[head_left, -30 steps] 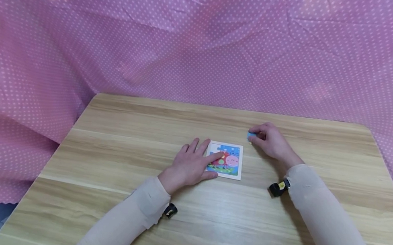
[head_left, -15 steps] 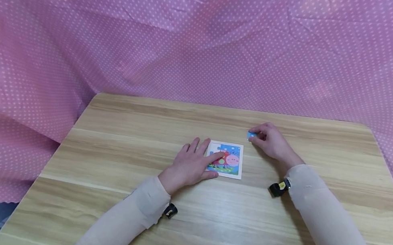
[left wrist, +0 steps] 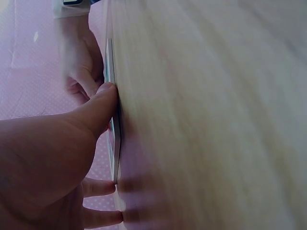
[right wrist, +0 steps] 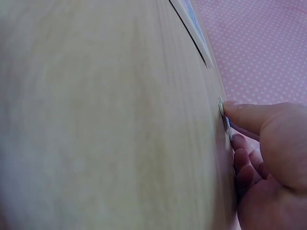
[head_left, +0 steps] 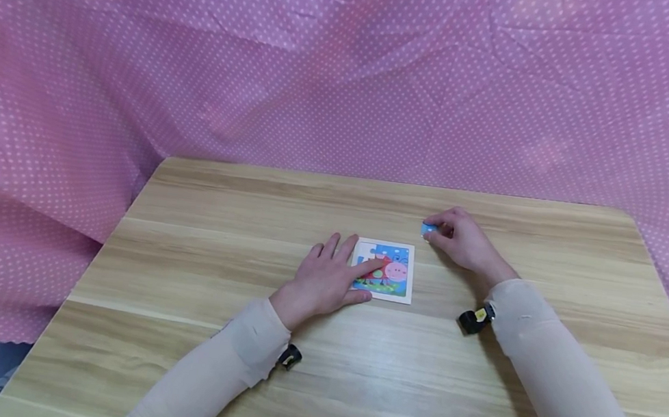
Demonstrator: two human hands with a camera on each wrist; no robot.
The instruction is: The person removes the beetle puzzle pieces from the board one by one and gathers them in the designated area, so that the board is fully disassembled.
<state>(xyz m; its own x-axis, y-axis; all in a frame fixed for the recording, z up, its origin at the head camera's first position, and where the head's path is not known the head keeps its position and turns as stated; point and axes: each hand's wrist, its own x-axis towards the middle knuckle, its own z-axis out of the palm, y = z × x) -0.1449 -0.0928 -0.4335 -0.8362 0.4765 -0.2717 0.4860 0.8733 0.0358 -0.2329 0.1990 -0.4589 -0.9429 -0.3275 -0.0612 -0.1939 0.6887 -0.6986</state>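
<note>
A square jigsaw puzzle (head_left: 396,272) with a white frame lies on the table, showing a pink-faced, red-bodied cartoon creature on blue and green. Its upper left part is bare white. My left hand (head_left: 321,279) rests over the puzzle's left side with fingers spread, the index finger on the picture and the thumb at the lower edge. Beyond the puzzle's upper right corner, my right hand (head_left: 462,240) pinches a small blue puzzle piece (head_left: 428,229) between thumb and fingers, at the tabletop. In the right wrist view the piece (right wrist: 221,108) appears edge-on beside the thumb.
The wooden table (head_left: 235,211) has its far edge a short way behind the right hand. A pink polka-dot cloth (head_left: 348,86) hangs behind and at the sides. Black wrist cameras (head_left: 475,319) sit on both cuffs.
</note>
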